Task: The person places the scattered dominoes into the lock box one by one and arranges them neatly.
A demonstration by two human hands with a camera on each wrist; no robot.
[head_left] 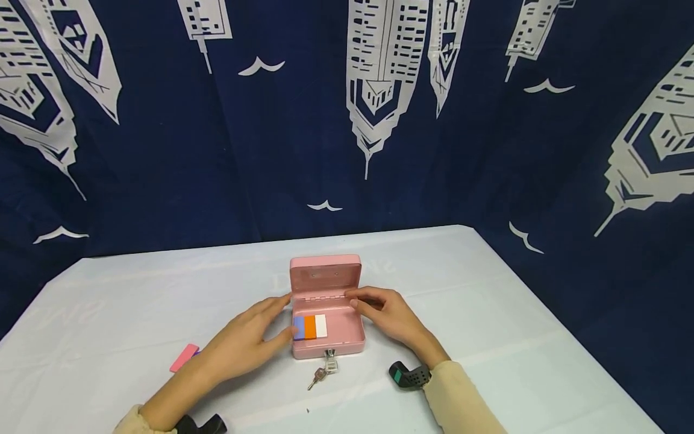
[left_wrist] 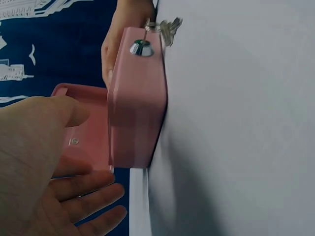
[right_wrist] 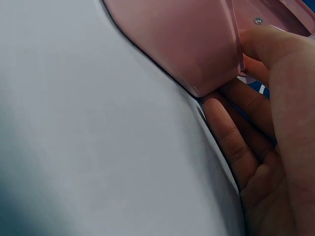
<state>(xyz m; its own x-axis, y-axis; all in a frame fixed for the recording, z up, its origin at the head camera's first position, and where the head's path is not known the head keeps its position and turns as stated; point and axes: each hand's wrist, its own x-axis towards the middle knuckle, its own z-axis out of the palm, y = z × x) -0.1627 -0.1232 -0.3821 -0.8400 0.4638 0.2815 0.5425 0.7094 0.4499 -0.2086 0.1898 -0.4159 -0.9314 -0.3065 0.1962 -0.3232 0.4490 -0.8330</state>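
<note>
A pink metal cash box (head_left: 345,328) stands on the table with its lid (head_left: 325,275) raised at the back. Inside, against the left wall, blue (head_left: 299,329), orange (head_left: 310,328) and white (head_left: 321,326) flat pieces lie side by side. Keys (head_left: 318,376) hang from the front lock (left_wrist: 141,47). My left hand (head_left: 244,337) spreads along the box's left side, fingers extended toward the hinge and thumb near the blue piece. At the rear right corner is my right hand (head_left: 387,312), its thumb by the rim and its loosely bent fingers (right_wrist: 227,130) beside the wall.
A pink piece (head_left: 183,357) lies on the white tabletop (head_left: 515,337) left of my left forearm, with a bit of purple showing beside it. Dark wrist devices (head_left: 410,376) sit on both wrists. A navy cloth (head_left: 293,150) with white building prints hangs behind the table.
</note>
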